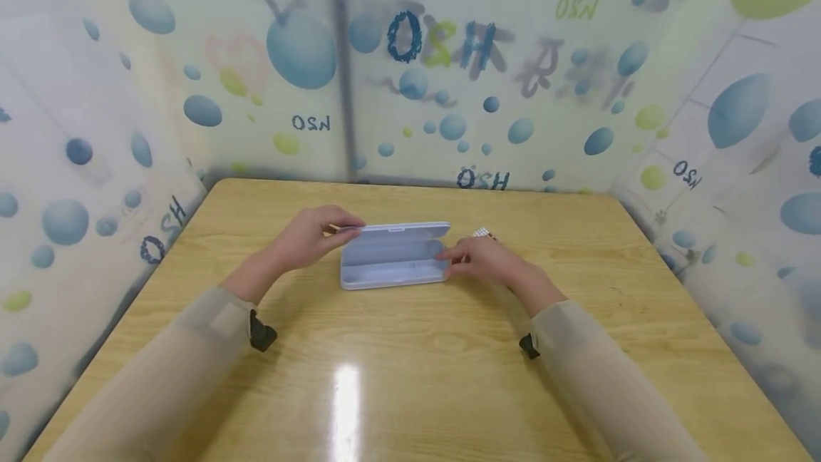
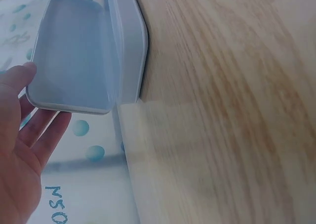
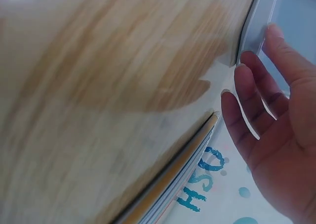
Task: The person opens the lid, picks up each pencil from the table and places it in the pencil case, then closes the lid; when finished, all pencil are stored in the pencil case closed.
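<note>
Pale blue rectangular plastic case [image 1: 394, 257] lies mid-tabletop, lid [image 1: 403, 229] raised on the far side, base flat on the light wood-grain tabletop [image 1: 410, 362]. Left hand [image 1: 314, 235] at the case's left end, fingers and thumb pinched on the lid's left corner; the left wrist view shows fingertips [image 2: 22, 78] against the lid edge. Something thin and tan [image 1: 333, 229] shows at the left fingers, too small to identify. Right hand [image 1: 484, 261] at the case's right end, fingers straight, tips touching the base's end wall; right wrist view confirms fingertips [image 3: 273, 35] on the rim, not curled round it. Small pale patterned object [image 1: 482, 233] on the tabletop just behind the right hand, unclear what. Bubble-print plastic walls [image 1: 449, 91] surround the tabletop.
</note>
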### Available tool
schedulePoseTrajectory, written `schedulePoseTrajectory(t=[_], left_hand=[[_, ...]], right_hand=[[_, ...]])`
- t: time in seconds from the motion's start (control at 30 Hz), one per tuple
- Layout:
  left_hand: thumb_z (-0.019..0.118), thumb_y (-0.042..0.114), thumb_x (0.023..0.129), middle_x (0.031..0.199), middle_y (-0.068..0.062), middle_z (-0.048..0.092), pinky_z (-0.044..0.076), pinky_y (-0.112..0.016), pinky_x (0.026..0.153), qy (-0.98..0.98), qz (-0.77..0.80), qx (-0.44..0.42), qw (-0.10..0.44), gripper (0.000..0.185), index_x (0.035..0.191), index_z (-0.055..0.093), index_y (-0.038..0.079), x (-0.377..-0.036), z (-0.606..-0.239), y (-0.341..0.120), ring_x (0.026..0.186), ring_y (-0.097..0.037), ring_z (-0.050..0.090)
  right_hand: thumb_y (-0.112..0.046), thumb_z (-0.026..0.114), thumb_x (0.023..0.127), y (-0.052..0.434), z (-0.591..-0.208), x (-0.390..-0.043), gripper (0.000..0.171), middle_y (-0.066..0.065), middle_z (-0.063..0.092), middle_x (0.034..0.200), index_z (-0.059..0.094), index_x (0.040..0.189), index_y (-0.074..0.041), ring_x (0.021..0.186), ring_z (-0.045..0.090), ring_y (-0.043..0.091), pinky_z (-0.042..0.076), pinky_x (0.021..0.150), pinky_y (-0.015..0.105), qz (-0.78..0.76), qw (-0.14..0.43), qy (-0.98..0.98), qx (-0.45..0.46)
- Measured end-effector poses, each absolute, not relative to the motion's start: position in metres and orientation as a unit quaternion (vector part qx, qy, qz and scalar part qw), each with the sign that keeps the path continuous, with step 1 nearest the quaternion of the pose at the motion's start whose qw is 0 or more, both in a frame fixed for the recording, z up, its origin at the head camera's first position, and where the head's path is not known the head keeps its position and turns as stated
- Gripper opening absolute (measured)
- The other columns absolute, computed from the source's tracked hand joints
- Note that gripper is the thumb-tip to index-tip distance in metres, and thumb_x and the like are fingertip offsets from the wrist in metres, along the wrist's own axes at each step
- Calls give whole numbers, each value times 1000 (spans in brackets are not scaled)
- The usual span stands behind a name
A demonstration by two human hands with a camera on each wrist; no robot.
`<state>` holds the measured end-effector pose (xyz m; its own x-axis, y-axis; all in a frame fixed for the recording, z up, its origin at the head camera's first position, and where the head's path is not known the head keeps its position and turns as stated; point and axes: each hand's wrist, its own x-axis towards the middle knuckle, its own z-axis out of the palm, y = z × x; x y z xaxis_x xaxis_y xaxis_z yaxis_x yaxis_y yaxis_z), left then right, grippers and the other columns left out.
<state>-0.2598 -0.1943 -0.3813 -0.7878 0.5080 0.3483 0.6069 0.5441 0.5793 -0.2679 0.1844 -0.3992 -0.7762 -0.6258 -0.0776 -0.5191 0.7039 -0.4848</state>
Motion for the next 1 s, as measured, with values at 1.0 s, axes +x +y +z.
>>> schedulePoseTrajectory(t=[1.0], left_hand=[[57,21,115,141,-21,55,59,-48,90,-918,-324,-228,-21,60,172,39,20,-291,-404,-216,109,-35,69]], right_hand=[[-30,80,103,177,-397,-267,36,-2,78,99,79,138,-26,85,56,16,48,78,32,-233,169,925,-250]])
